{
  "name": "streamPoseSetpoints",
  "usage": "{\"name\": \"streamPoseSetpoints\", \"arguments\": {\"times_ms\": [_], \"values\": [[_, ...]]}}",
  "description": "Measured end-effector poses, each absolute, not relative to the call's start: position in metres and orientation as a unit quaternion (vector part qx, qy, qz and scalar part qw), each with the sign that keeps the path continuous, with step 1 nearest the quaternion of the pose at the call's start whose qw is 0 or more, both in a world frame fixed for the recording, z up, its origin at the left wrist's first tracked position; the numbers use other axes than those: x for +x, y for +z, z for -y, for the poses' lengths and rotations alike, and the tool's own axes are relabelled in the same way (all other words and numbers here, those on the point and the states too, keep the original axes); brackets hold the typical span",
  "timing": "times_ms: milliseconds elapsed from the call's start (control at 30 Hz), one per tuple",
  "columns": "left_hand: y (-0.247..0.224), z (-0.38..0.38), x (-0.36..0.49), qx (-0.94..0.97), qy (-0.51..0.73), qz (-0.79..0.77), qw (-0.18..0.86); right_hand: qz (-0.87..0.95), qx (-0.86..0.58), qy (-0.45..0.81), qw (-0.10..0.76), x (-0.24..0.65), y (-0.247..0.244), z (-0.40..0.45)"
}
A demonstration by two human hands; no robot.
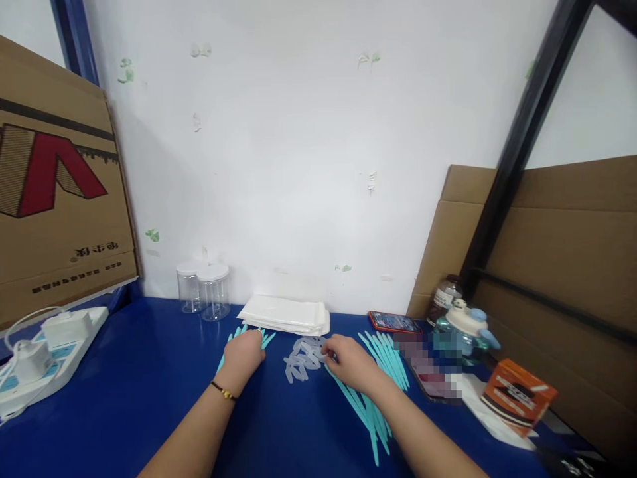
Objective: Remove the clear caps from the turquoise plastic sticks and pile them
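Note:
My left hand [243, 358] is closed around several thin turquoise sticks [267, 340], whose ends poke out past the fingers on both sides. At the right edge of a small heap of translucent, cap-like plastic pieces [302, 359], my right hand [348, 360] has its fingers curled together; whatever they pinch is too small to make out. More turquoise sticks [383, 358] lie loose on the blue table [149, 392], beside and partly beneath my right hand and forearm.
White folded sheets [283, 313] lie by the wall, with two clear jars [215, 292] to their left. On the right are a phone [395, 322], a second phone-like device [430, 375], a teal bottle [460, 335], a brown jar [444, 299] and an orange box [518, 396]. A power strip [94, 332] sits left.

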State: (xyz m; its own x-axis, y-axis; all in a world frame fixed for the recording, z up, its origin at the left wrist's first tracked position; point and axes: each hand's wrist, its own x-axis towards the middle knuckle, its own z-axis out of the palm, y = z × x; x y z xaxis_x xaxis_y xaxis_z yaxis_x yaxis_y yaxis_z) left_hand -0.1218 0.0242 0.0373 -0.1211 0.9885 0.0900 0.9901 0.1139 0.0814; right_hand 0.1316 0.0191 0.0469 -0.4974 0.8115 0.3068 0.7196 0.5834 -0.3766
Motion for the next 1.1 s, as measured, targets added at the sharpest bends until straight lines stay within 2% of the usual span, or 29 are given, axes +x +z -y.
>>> {"name": "streamPoseSetpoints", "arguments": {"times_ms": [200, 433, 533, 633, 700, 800, 1100], "values": [[0.035, -0.028, -0.124, -0.653, -0.075, 0.754, -0.001, 0.848, -0.503, 0.033, 0.164, 0.09, 0.028, -0.027], [0.038, -0.028, -0.128, -0.654, -0.095, 0.75, -0.017, 0.827, -0.527, 0.05, 0.189, 0.088, 0.022, -0.037], [0.045, -0.027, -0.124, -0.671, -0.179, 0.717, -0.055, 0.789, -0.491, 0.212, 0.302, 0.104, 0.032, -0.039], [0.049, -0.022, -0.105, -0.712, -0.291, 0.592, -0.24, 0.636, -0.401, 0.459, 0.473, 0.122, 0.04, -0.036], [0.049, -0.018, -0.09, -0.714, -0.315, 0.499, -0.376, 0.554, -0.36, 0.526, 0.536, 0.13, 0.041, -0.032], [0.045, -0.013, -0.072, -0.705, -0.307, 0.449, -0.454, 0.507, -0.344, 0.551, 0.566, 0.133, 0.037, -0.027], [0.042, -0.013, -0.068, -0.713, -0.289, 0.418, -0.484, 0.491, -0.358, 0.556, 0.568, 0.122, 0.035, -0.024]]}}
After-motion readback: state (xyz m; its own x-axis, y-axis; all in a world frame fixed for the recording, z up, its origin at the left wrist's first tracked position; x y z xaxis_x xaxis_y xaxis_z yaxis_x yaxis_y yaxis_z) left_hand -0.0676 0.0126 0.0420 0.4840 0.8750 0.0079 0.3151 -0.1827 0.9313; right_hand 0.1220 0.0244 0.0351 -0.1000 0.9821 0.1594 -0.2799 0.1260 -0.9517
